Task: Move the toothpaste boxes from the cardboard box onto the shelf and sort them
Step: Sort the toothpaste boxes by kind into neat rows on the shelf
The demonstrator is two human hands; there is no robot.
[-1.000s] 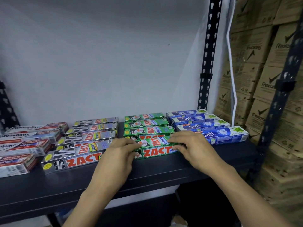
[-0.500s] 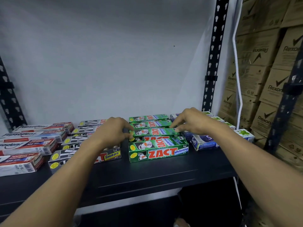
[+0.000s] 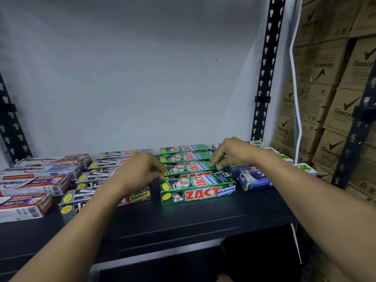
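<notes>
On the shelf, the green ZACT box second from near is pinched at its ends by left hand and right hand.

Grey wall, stacked Rexona cartons

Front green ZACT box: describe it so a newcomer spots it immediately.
On the black shelf, find the green ZACT column between the silver Smokers boxes and blue Safi boxes. It is the frontmost box there, the only one whose ZACT Whitening side shows in full.
</notes>
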